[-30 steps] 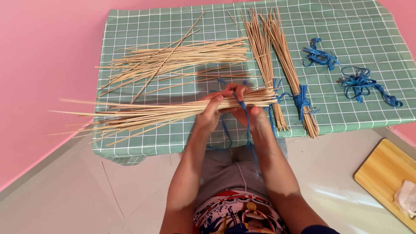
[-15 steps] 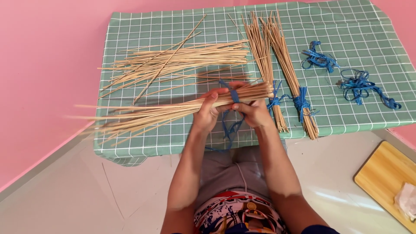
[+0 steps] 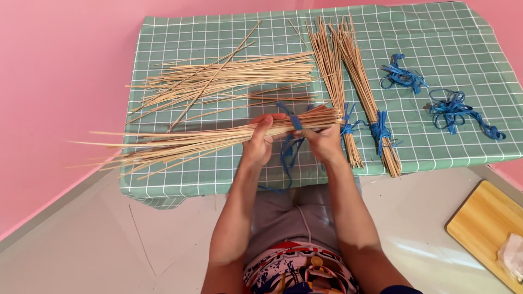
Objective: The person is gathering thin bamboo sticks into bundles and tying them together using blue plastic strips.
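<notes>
at frame centre the left hand (image 3: 257, 142) and right hand (image 3: 323, 142) close their fingers around a stick bundle (image 3: 218, 139) wrapped with blue ribbon (image 3: 295, 122); a loosened grip could let the sticks splay apart.

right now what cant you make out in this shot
Head view:
- Knot in the blue string on the held stick bundle: covered by left hand and right hand.
- White thing on the wooden board: cut off by the right edge.
</notes>
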